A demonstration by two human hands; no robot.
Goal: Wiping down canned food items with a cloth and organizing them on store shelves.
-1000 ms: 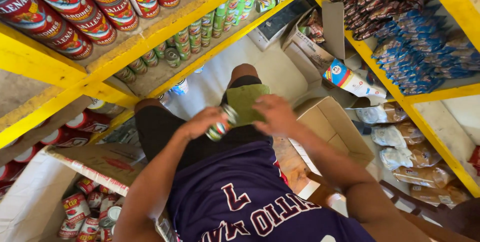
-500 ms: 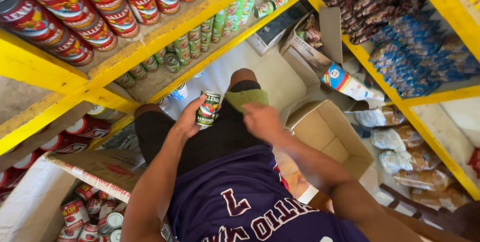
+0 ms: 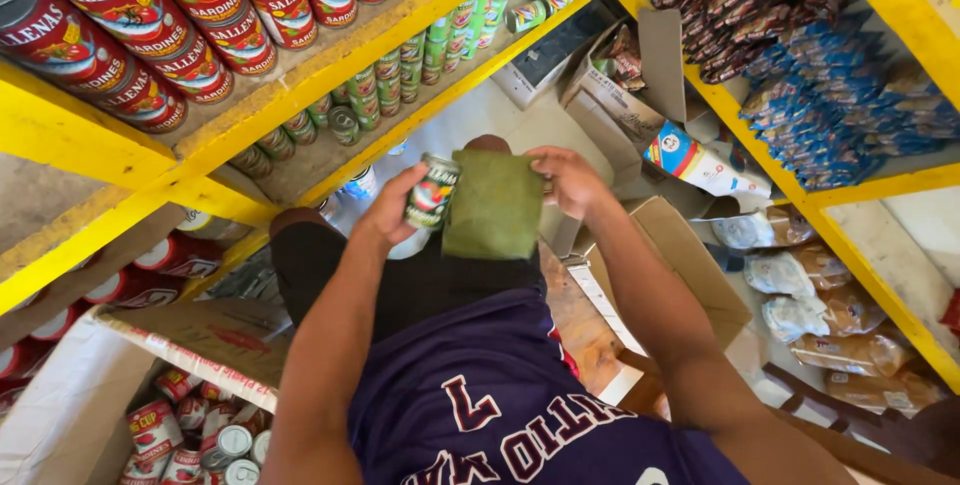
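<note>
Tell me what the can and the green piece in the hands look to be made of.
Can: likely metal, wrapped in a glossy printed label, with a rim at the top. Green piece: probably cloth, matte and soft, hanging limp from the right hand.

Can — half behind cloth (label blurred)

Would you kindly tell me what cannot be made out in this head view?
- Right side of the can: covered by the green cloth.
- Right hand fingertips: behind the cloth.
- Can's base: hidden by the left hand.
- Open box contents: blocked by the right forearm.
- Carton of cans: cut off by the bottom edge.
</note>
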